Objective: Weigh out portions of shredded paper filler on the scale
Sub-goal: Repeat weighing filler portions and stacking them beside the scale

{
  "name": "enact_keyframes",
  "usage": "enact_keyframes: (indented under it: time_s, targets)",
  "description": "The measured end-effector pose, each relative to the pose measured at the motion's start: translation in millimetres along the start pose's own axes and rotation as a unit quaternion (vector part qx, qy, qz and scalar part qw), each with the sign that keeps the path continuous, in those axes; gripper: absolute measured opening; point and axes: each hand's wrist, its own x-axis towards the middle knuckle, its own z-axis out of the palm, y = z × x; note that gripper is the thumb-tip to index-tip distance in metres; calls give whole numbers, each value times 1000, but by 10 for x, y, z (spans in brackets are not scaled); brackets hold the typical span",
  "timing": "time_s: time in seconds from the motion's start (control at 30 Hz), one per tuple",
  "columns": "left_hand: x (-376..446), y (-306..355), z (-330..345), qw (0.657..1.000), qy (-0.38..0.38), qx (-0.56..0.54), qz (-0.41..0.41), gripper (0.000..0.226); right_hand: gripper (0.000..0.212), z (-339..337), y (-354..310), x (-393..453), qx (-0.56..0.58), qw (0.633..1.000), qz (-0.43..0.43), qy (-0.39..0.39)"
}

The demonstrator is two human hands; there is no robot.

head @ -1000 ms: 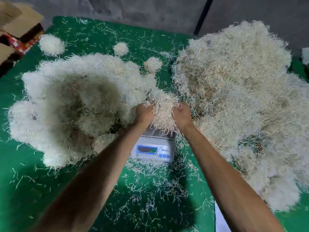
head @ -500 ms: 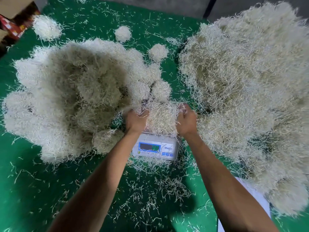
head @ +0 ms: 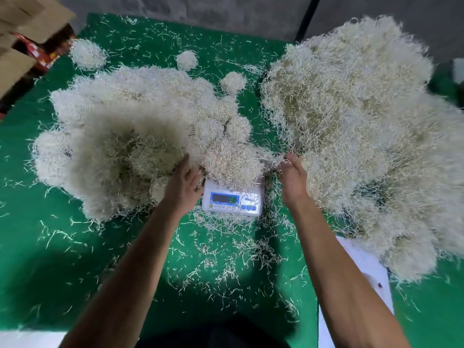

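- Left hand (head: 184, 185): fingers straight and loosely spread, palm turned inward, holding nothing, just left of the clump.
- Right hand (head: 292, 178): fingers relaxed and slightly apart, holding nothing, a few loose strands at the tips.
- Clump of shredded paper (head: 232, 163) sits on the scale (head: 233, 200), between both hands.
- Large paper heaps lie either side: left heap (head: 120, 136), right heap (head: 356, 131).
- All rests on a green mat (head: 50, 259) strewn with stray shreds.

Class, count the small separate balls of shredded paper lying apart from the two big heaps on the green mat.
3: one ball at the far left near the cardboard boxes, one at far centre, one between the two heaps. Others may be merged into the left heap.
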Motion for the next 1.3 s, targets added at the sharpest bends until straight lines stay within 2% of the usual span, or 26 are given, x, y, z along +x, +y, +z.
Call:
enact_keyframes:
  time_s: [0.07, 0.2, 0.37, 0.43, 0.6, 0.67, 0.77, 0.83, 0.9, 0.97, 1.03, 1.1, 1.2, 1.23, 1.3]
  targets:
    - [-105, -56, -65, 995, -15, -95, -22, 102, 50, -17, 80, -105, 2, 1000, -1, -1]
    - [-299, -200, -159, 985, -37, -164, -35, 99, 44, -43, 205, -270, 46, 999, 26, -10]
    - [-460, -267, -162, 983, -33, -176, -46, 101, 72, -120, 278, -318, 122, 992, 35, 0]
    - [-459, -293, -169, 983, -34, -174, -50, 100, 69, -146, 286, -300, 117, 993, 28, 6]
    - [-435, -333, -112, 984, -34, -168, -54, 91, 40, -158, 334, -278, 63, 997, -7, 33]
    - [-411, -334, -54, 995, -10, -98, -28, 77, 36, -115, 341, -270, 26, 999, -31, 24]
    - [-326, -256, 145, 993, 84, 76, 42, 52, 24, 35, 301, -237, -49, 996, -70, 2]
    - [-201, -148, 322, 980, 162, 82, 79, 48, 17, 146, 275, -159, -70, 994, -79, 4]
    - [-65, 9, 503, 967, 218, 74, 109, 55, 24, 264, 218, -62, -55, 997, -51, 13]
    - [101, 95, 678, 959, 202, 147, 133, 54, 36, 381, 145, 66, -46, 999, -14, 15]
    - [199, 124, 837, 947, 151, 258, 117, 56, 41, 478, 130, 183, -58, 998, 21, 1]
    - [270, 115, 963, 931, 96, 344, 76, 72, 41, 582, 141, 249, -77, 995, 50, -30]
    - [370, 106, 1176, 941, 85, 328, 7, 109, 24, 734, 118, 328, -86, 996, 16, -35]
    - [403, 119, 1263, 944, 91, 317, 0, 111, 20, 768, 51, 355, -77, 997, 3, -23]
    - [463, 157, 1438, 949, 75, 305, -6, 100, 13, 755, -123, 439, -54, 998, -17, -1]
